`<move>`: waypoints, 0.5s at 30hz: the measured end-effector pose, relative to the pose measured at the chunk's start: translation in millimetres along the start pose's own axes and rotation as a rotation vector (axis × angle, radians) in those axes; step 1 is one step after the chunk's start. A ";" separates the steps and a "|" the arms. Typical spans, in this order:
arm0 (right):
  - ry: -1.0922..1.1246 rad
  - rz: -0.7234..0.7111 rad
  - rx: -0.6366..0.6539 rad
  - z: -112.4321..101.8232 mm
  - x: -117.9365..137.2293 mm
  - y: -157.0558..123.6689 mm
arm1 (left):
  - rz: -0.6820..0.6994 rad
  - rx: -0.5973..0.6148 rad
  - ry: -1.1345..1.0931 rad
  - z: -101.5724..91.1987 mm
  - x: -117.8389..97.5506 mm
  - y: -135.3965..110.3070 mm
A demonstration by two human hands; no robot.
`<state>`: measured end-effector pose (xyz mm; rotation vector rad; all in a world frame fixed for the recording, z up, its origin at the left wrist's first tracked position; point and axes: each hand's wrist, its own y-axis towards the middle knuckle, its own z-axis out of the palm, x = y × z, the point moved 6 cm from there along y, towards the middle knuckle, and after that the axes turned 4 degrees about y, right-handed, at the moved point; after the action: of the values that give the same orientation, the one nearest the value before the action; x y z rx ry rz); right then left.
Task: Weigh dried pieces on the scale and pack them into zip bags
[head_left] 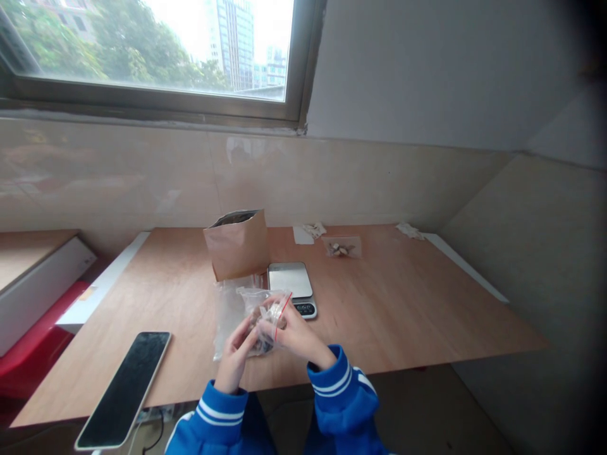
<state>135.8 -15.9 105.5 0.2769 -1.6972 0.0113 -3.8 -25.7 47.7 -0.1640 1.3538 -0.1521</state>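
Observation:
My left hand [238, 346] is closed on the left side of a clear zip bag [266, 311] with a red strip along its mouth. Whitish and darker pieces show inside, too small to name. The right hand [300, 330] grips the same bag near the red strip; its fingertips are partly hidden by the plastic. Beneath and to the left, more clear plastic bags [226, 309] lie flat on the table. Just behind my right hand stands a kitchen scale [290, 278] with a silver plate and a black panel of buttons, partly covered by the hand.
An opened brown paper bag [241, 245] stands upright left of the scale. Farther back lie a small clear bag with pale pieces [342, 248], a white paper [302, 235] and a crumpled scrap [410, 231]. A large phone [126, 388] rests at the table's front left edge.

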 end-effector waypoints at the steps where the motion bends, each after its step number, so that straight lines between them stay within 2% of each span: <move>1: 0.019 0.008 -0.027 0.6 -2.9 1.6 | 0.003 0.001 0.009 1.1 -1.2 -0.5; 5: 0.102 0.056 -0.067 2.9 -15.1 5.8 | 0.009 -0.006 -0.029 6.7 -7.0 -2.4; 11: 0.242 0.200 -0.072 0.4 -24.6 2.0 | 0.040 0.063 -0.095 11.0 -10.4 -1.3; 15: 0.290 0.164 -0.095 -2.0 -20.3 3.5 | 0.023 0.033 -0.138 3.3 -1.0 3.9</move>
<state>139.5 -8.6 86.5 0.0602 -1.4234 0.0877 -0.7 -21.6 48.6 -0.1286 1.2150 -0.1414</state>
